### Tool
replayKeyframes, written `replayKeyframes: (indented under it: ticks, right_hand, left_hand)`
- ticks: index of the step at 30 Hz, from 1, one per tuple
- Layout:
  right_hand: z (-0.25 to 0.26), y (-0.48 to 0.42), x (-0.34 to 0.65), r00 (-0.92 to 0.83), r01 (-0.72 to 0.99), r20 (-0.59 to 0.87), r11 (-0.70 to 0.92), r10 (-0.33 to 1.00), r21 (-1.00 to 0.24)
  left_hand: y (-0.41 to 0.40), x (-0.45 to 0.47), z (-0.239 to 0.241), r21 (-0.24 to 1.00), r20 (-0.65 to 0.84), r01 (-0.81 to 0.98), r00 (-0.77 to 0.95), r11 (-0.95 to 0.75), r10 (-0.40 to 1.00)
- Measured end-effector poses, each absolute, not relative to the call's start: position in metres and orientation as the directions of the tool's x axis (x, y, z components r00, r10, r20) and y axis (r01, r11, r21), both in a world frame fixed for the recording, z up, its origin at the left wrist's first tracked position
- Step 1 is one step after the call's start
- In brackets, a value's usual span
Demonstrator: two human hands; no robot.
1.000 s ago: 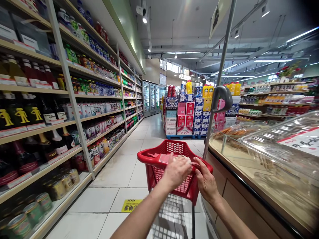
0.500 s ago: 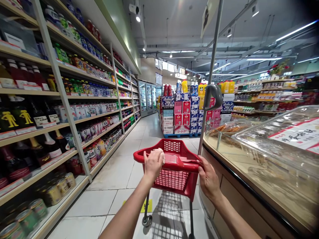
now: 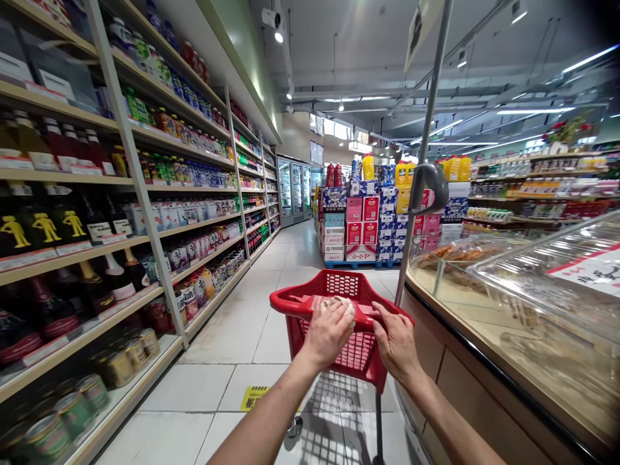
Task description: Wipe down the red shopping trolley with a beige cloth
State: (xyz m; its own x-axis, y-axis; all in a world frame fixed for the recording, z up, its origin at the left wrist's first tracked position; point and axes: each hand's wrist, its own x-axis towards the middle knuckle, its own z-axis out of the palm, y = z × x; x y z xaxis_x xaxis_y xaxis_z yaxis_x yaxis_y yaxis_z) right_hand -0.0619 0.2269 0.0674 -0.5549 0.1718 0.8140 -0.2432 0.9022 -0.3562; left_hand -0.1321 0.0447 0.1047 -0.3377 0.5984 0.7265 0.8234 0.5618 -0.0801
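Observation:
A red shopping cart (image 3: pixel 339 282) stands in front of me, its basket a plastic mesh. My left hand (image 3: pixel 329 332) presses a crumpled whitish cloth (image 3: pixel 338 301) onto the middle of the red handlebar (image 3: pixel 295 306), with the fingers curled over it. Closed on the handlebar's right part is my right hand (image 3: pixel 396 339), thumb on the near side and fingers over the top. Most of the cloth is hidden under my left fingers.
Shelves of bottles and cans (image 3: pixel 203 226) line the left. A glass-sided food counter (image 3: pixel 436 284) with a metal pole (image 3: pixel 403 258) stands close on the right. Stacked drink cartons (image 3: pixel 358 226) rise ahead. A yellow sticker (image 3: pixel 252 398) marks the tiled floor.
My left hand has slid the cloth rightward along the handlebar, from its left part to the middle. My right hand stays on the handlebar's right part. The view has turned slightly left.

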Motion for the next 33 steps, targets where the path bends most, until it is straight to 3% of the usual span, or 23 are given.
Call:
replayKeyframes:
  ticks: [2,5,7,11,16,21,25,27,31,33]
  right_hand:
    - [0.066,0.228,-0.061,-0.551,-0.254,0.821,0.908,0.147,-0.333]
    - [0.064,0.229,-0.062,-0.553,-0.266,0.827,0.919,0.103,-0.292]
    - [0.063,0.226,-0.064,-0.554,-0.254,0.825,0.921,0.112,-0.295]
    - [0.062,0.221,-0.063,-0.549,-0.216,0.825,0.931,0.132,-0.293]
    - [0.060,0.250,-0.057,-0.576,-0.153,0.811,0.961,0.102,-0.230]
    - [0.064,0.273,-0.068,-0.642,0.008,0.749,0.978,0.164,-0.208]
    - [0.065,0.247,-0.076,-0.639,-0.131,0.767,0.973,0.062,-0.188]
    - [0.063,0.237,-0.076,-0.621,-0.182,0.783,0.966,0.030,-0.181]
    - [0.059,0.231,-0.071,-0.626,-0.155,0.775,0.959,0.091,-0.237]
    - [0.057,0.228,-0.068,-0.646,-0.190,0.760,0.950,0.069,-0.247]
  left_hand:
    - [0.036,-0.137,0.105,-0.046,0.728,0.801,-0.383,0.598,0.568]
    - [0.009,-0.154,0.109,0.149,0.747,0.629,-0.577,0.763,0.330]
    - [-0.006,-0.165,0.111,0.184,0.726,0.569,-0.628,0.802,0.279]
    - [-0.010,-0.164,0.115,0.103,0.685,0.604,-0.619,0.790,0.384]
    - [0.007,-0.135,0.111,0.049,0.717,0.633,-0.560,0.773,0.414]
    - [0.040,-0.098,0.101,-0.016,0.706,0.690,-0.505,0.724,0.497]
    - [0.044,-0.081,0.100,-0.056,0.707,0.772,-0.417,0.633,0.572]
    - [0.030,-0.078,0.103,0.013,0.705,0.792,-0.440,0.610,0.557]
    - [0.009,-0.076,0.108,0.310,0.687,0.707,-0.629,0.636,0.364]
    - [0.017,-0.070,0.105,0.367,0.686,0.701,-0.648,0.611,0.332]
